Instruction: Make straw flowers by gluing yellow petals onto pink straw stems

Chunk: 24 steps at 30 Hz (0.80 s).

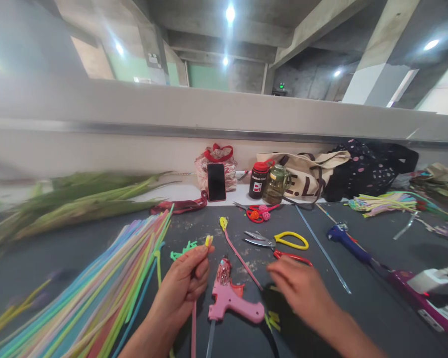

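Note:
My left hand (192, 273) pinches a pink stem (194, 328) topped by a small yellow tip (209, 241). To the right, my right hand (298, 283) is slightly blurred, its fingers near the red handle of the scissors (293, 257); whether it holds anything is unclear. A pink glue gun (233, 301) lies between the hands with a clear glue stick in its rear. Beyond it rests another pink stem (242, 258) with a yellow head (224, 223). Green pieces (184, 250) lie behind my left hand.
Colourful pipe cleaners (108, 278) fill the left side. A phone (216, 182), a red-capped bottle (259, 180), a green jug (276, 184) and bags stand at the back. Small red scissors (259, 213) lie before them. A purple power strip (425, 301) is at the right.

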Each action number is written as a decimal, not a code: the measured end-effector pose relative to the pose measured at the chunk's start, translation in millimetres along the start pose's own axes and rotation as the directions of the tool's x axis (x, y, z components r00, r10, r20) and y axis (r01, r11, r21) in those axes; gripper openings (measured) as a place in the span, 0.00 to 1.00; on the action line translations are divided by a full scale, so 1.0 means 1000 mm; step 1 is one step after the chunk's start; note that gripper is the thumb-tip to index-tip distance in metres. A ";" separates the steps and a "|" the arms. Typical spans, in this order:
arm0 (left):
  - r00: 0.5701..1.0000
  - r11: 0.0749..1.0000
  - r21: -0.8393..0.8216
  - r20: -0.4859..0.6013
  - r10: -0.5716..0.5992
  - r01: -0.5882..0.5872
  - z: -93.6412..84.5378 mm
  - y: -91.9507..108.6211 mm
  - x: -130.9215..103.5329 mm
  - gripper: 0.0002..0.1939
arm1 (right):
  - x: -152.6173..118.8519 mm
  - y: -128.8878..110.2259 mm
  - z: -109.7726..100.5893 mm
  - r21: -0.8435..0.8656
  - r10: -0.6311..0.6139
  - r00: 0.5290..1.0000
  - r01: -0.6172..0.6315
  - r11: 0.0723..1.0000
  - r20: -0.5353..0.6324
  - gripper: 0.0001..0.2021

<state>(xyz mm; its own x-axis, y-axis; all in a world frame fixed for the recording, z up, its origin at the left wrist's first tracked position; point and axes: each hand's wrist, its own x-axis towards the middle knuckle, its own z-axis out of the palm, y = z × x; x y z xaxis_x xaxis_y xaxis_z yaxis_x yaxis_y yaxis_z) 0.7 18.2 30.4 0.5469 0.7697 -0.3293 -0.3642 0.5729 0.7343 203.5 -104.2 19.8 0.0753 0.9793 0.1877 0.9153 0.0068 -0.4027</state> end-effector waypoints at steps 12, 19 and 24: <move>1.000 0.999 0.051 0.012 -0.011 0.010 0.002 -0.008 0.002 0.12 | -0.024 0.090 -0.027 -0.171 0.036 0.996 -0.021 0.985 0.085 0.07; 1.000 0.997 0.076 0.018 -0.023 0.021 0.003 -0.011 0.001 0.11 | -0.020 0.100 -0.027 -0.247 0.054 0.998 -0.044 0.968 0.035 0.09; 1.000 0.998 0.066 0.013 -0.017 0.016 0.004 -0.009 0.000 0.11 | -0.026 0.093 -0.025 -0.258 0.120 0.992 -0.123 0.958 -0.029 0.09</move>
<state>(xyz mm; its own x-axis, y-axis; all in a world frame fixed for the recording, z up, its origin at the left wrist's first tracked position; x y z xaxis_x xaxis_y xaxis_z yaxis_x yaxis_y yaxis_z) 7.1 11.4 26.3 0.5626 0.7563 -0.3341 -0.3047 0.5653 0.7666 296.1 -133.8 -0.3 0.1957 0.9668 0.1641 0.9699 -0.1660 -0.1783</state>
